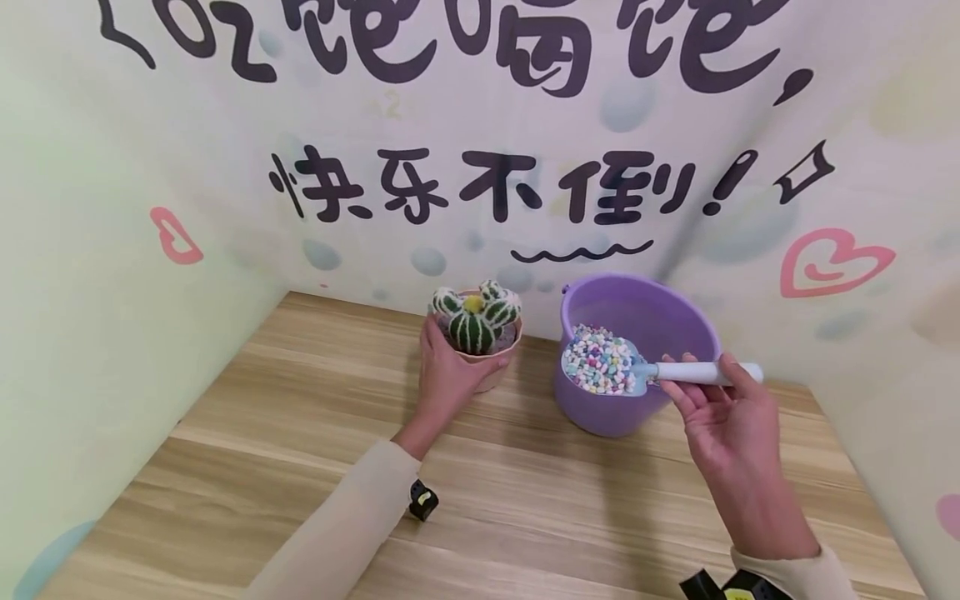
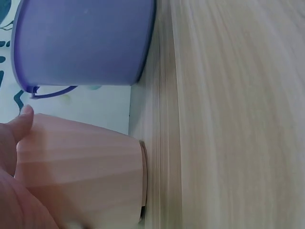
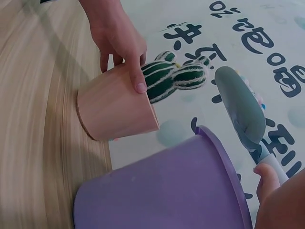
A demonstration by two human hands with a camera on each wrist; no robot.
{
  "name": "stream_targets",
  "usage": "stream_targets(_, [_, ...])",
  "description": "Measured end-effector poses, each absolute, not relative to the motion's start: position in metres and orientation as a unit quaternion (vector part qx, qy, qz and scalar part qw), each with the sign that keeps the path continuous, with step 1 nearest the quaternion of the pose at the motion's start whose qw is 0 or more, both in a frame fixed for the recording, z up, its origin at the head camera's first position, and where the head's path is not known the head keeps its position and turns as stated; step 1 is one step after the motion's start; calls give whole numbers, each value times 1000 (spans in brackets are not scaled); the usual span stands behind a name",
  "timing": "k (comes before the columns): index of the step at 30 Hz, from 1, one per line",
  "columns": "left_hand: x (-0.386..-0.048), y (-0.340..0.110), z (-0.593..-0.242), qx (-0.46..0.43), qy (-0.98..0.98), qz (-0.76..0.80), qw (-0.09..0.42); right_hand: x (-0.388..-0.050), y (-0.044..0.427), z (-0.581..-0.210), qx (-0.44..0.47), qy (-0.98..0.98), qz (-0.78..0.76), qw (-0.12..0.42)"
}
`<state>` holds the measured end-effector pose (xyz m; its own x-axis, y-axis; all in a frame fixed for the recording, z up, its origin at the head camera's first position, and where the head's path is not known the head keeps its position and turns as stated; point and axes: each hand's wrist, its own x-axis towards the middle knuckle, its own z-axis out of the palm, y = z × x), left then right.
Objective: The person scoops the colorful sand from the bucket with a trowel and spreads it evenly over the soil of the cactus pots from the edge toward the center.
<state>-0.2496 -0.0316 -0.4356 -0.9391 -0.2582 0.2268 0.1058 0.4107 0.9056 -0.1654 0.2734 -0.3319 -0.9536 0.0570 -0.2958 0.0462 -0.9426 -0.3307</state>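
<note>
A potted cactus (image 1: 474, 333), green with white fuzzy ribs and a yellow top, stands in a pale pink flower pot (image 3: 114, 107) on the table. My left hand (image 1: 448, 375) grips this pot by its rim, thumb on the near side. In my right hand (image 1: 738, 433) I hold a light blue hand trowel (image 3: 240, 107) by its white handle. Small multicoloured pebbles (image 1: 600, 360) fill the blade, which hangs above the opening of a purple bucket (image 1: 611, 417). From the right wrist view, the blade's underside hides most of the pebbles. The bucket's bottom is out of sight.
The wood-grain table (image 1: 322, 500) meets a printed cloth backdrop (image 1: 375, 250) behind the pot and bucket, with cloth at both sides. A thin purple bucket handle (image 2: 56, 93) hangs at the bucket's side, between it and the pot.
</note>
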Motion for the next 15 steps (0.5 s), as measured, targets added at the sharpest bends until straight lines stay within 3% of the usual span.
stream_targets(15, [-250,-40,-435,40,-818,-559,134,-161,261,-339,-164,-165,972,6])
